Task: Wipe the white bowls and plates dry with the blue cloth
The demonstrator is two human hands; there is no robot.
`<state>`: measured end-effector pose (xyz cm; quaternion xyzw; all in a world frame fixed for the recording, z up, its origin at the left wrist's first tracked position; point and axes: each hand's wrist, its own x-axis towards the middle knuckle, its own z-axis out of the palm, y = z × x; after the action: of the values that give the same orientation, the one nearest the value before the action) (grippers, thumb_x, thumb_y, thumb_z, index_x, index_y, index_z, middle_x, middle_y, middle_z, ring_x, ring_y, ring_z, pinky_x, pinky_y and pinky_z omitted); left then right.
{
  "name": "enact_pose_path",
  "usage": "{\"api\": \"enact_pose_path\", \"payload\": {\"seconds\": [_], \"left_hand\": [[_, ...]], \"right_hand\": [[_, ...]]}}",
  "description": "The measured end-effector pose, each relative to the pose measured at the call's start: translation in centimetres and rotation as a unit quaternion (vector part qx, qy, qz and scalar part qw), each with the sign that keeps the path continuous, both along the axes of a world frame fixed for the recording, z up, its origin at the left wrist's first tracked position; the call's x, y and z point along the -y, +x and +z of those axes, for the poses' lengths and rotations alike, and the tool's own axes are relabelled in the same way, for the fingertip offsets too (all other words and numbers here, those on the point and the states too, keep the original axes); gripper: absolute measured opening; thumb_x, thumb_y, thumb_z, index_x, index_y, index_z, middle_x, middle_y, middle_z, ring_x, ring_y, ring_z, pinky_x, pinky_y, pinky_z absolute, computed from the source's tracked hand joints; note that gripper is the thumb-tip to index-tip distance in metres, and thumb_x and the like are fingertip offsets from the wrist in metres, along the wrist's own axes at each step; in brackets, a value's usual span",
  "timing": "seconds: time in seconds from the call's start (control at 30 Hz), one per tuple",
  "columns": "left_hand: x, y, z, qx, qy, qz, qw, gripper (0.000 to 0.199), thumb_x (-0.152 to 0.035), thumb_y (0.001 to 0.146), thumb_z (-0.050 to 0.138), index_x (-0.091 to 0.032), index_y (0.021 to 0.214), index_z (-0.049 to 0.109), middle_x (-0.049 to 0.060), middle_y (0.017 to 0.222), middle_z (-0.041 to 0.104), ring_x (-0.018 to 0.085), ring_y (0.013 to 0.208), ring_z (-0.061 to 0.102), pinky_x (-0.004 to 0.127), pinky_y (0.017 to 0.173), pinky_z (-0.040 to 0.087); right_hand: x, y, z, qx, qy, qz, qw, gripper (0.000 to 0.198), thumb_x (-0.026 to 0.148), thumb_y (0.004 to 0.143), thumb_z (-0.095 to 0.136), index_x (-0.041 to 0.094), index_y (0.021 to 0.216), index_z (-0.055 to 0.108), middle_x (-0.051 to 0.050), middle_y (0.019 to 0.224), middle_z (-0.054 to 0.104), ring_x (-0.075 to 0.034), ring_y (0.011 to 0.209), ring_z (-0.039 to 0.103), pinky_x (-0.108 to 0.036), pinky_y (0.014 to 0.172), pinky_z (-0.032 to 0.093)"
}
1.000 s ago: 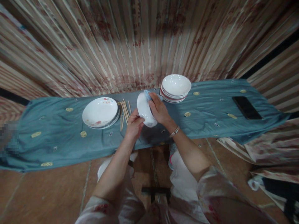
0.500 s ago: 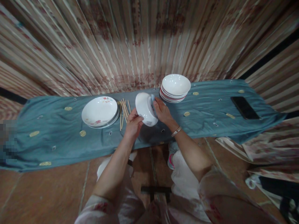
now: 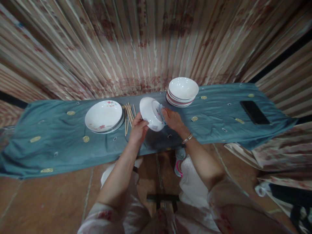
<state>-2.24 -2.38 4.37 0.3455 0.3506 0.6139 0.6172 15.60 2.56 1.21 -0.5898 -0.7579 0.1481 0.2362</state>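
Note:
A white bowl (image 3: 147,112) is held up over the middle of the table, tipped on its side so its underside and foot ring face right. My left hand (image 3: 138,130) grips its lower left rim, thumb on the outside. Against the bowl's base, my right hand (image 3: 173,119) presses a small light-blue cloth (image 3: 162,113), mostly hidden by the fingers. Left of the bowl lie several wooden chopsticks (image 3: 129,113). Behind it to the right stands a stack of white bowls (image 3: 183,89), some with red bands.
A stack of white floral plates (image 3: 103,117) sits on the left of the table, which a teal cloth (image 3: 65,143) covers. Far right lies a black phone (image 3: 254,112). A pleated curtain (image 3: 156,48) hangs behind. Below the front edge is a tiled floor (image 3: 60,195).
The bowl has turned so that more of its underside shows. My right hand, with the blue cloth, has shifted slightly right and down along the base. My left hand keeps its grip.

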Motion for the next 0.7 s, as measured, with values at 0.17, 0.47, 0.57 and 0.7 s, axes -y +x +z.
{"api": "enact_pose_path", "payload": {"seconds": [0.17, 0.47, 0.57, 0.7], "left_hand": [[-0.1, 0.0, -0.2, -0.005, 0.002, 0.002, 1.000, 0.043, -0.014, 0.055, 0.070, -0.021, 0.097, 0.070, 0.000, 0.083, 0.073, 0.018, 0.082, 0.069, 0.029, 0.076, 0.055], [-0.3, -0.1, -0.5, 0.000, 0.000, 0.014, 1.000, 0.039, -0.012, 0.057, 0.069, -0.020, 0.095, 0.070, 0.003, 0.087, 0.074, 0.022, 0.091, 0.070, 0.032, 0.080, 0.056], [-0.3, -0.1, -0.5, 0.000, -0.001, 0.019, 1.000, 0.040, -0.012, 0.056, 0.069, -0.019, 0.096, 0.070, 0.003, 0.089, 0.075, 0.022, 0.093, 0.071, 0.032, 0.082, 0.057], [-0.3, -0.1, -0.4, 0.002, -0.002, 0.023, 1.000, 0.041, -0.012, 0.056, 0.070, -0.020, 0.096, 0.070, 0.002, 0.087, 0.074, 0.021, 0.089, 0.071, 0.032, 0.082, 0.057]], "right_hand": [[0.7, 0.8, -0.2, 0.084, 0.019, 0.039, 0.995, 0.045, 0.030, 0.107, 0.028, 0.013, 0.121, 0.066, -0.023, 0.101, 0.073, -0.028, 0.083, 0.069, -0.042, 0.075, 0.053], [2.8, 0.9, 2.2, 0.161, 0.022, 0.074, 0.984, 0.035, 0.021, 0.103, 0.039, 0.015, 0.105, 0.073, -0.019, 0.095, 0.074, -0.026, 0.080, 0.068, -0.036, 0.072, 0.049], [3.4, 0.6, 3.6, 0.126, -0.009, 0.030, 0.992, 0.036, 0.023, 0.103, 0.041, 0.017, 0.090, 0.073, -0.015, 0.087, 0.076, -0.026, 0.078, 0.070, -0.034, 0.069, 0.045], [3.9, 0.5, 4.4, 0.070, 0.002, 0.046, 0.996, 0.030, 0.026, 0.100, 0.047, 0.019, 0.087, 0.073, -0.009, 0.084, 0.077, -0.023, 0.078, 0.071, -0.030, 0.068, 0.042]]}}
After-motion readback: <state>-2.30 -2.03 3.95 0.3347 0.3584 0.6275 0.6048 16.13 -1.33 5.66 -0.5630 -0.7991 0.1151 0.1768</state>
